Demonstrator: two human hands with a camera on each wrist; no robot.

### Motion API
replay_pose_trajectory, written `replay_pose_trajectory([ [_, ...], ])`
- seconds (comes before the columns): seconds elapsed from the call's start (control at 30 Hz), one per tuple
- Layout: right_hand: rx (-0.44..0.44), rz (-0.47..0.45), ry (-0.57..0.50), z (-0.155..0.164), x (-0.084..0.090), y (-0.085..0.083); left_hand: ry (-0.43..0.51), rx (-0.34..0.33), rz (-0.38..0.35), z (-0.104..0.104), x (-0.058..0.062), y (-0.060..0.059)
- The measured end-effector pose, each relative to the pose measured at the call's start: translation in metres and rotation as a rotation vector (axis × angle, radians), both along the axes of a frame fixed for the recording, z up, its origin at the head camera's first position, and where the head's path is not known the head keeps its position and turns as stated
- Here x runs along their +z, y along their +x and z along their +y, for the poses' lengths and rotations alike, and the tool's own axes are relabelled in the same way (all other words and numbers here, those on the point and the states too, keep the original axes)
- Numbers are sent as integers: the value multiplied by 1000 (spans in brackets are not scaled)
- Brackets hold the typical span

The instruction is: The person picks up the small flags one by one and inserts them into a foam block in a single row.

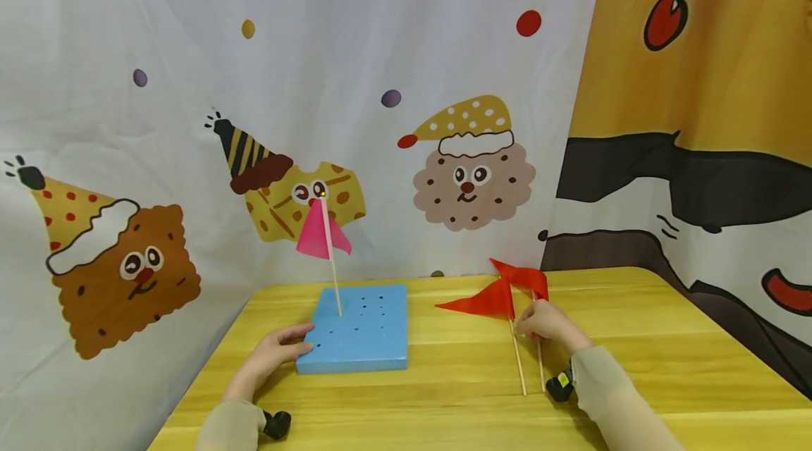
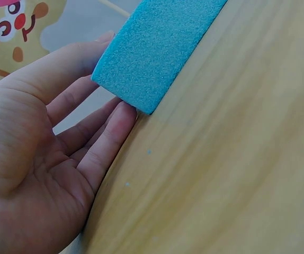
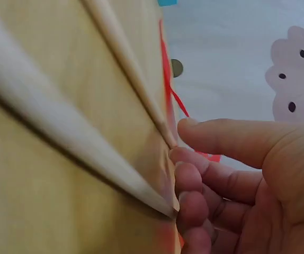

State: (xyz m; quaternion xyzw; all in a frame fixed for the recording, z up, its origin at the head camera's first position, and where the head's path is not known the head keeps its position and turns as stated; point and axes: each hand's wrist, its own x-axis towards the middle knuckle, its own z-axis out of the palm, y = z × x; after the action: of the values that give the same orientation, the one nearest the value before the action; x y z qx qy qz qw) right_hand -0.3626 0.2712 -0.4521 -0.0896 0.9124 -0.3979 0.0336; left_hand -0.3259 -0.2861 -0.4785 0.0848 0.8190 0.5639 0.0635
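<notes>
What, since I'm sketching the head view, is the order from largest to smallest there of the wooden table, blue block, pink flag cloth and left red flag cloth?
1. Wooden table
2. Blue block
3. Pink flag cloth and left red flag cloth: too alike in area to rank.

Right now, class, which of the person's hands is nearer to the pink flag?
Left. The left hand is at the left side of the blue block holding the pink flag; the right hand is farther right, at the red flags.

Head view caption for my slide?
Left hand touches a blue block bearing one pink flag; right hand at two red flags.
</notes>
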Motion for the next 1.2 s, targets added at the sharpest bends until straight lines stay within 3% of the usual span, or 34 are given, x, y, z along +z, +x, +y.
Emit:
replay_pose_trajectory([
  [0.6, -65, 56, 258, -16, -3, 8, 11, -8, -23, 0, 0, 1],
  [1.2, -27, 35, 266, -25, -2, 11, -1, 21, -19, 2, 2, 2],
])
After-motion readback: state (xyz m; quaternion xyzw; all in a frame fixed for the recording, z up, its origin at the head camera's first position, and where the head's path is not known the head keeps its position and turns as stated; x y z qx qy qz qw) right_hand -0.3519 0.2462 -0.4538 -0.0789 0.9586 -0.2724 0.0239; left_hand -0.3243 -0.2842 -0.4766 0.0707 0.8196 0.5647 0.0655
